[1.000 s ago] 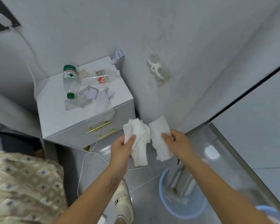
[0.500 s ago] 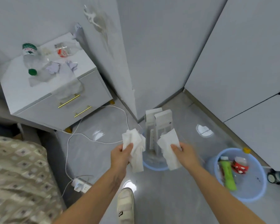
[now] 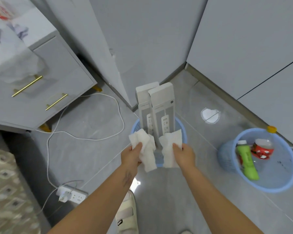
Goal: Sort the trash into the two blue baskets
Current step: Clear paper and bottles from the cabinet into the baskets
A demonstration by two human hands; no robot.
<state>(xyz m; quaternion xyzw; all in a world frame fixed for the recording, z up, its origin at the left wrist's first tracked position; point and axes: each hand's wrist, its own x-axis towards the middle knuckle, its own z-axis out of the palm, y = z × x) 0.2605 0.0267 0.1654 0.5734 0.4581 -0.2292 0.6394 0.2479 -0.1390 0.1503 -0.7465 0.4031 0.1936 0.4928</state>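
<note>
Over near basket: left hand pinches crumpled tissue, right hand pinches flat tissue; two boxes inside.

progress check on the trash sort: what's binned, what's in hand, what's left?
Done: two white boxes stand in the near basket; a green bottle and a red-labelled bottle lie in the right basket.
In hand: left hand and right hand each hold a tissue over the near basket.
Left: blurred litter on the cabinet top.
</note>
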